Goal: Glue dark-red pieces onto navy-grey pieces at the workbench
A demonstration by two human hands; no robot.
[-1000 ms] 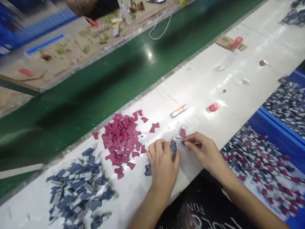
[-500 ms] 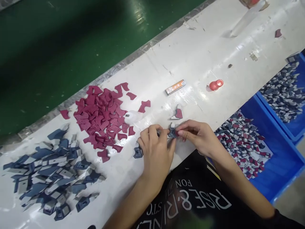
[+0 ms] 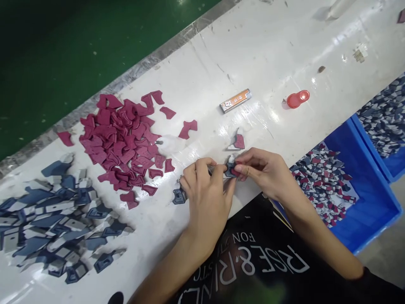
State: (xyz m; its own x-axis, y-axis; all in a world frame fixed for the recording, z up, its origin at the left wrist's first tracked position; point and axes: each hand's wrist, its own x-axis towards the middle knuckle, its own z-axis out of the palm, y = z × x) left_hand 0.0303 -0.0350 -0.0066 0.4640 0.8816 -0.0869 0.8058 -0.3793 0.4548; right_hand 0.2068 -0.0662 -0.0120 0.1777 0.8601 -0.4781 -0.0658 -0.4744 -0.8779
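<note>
My left hand (image 3: 210, 192) is closed on a dark blue-grey plastic part (image 3: 230, 168) that has a pale grey tip. Pinched between the fingers of my right hand (image 3: 259, 171) is a small maroon plastic piece (image 3: 236, 172), held against the right side of the blue-grey part. Whether the two are joined, I cannot tell. Another blue-grey part (image 3: 179, 195) lies just left of my left hand, partly covered by its fingers. Beyond my hands rests a part with a maroon piece on it (image 3: 238, 140).
A maroon heap (image 3: 122, 143) and a blue-grey heap (image 3: 57, 223) lie to the left. Further back are an orange-labelled lighter (image 3: 236, 100) and a red plastic object (image 3: 297, 99). Blue bins (image 3: 376, 202) with many parts stand below the table's right edge.
The view has shifted slightly. My right fingers have brought the maroon piece onto the side of the blue-grey part, where more of it shows. My left hand keeps its hold.
</note>
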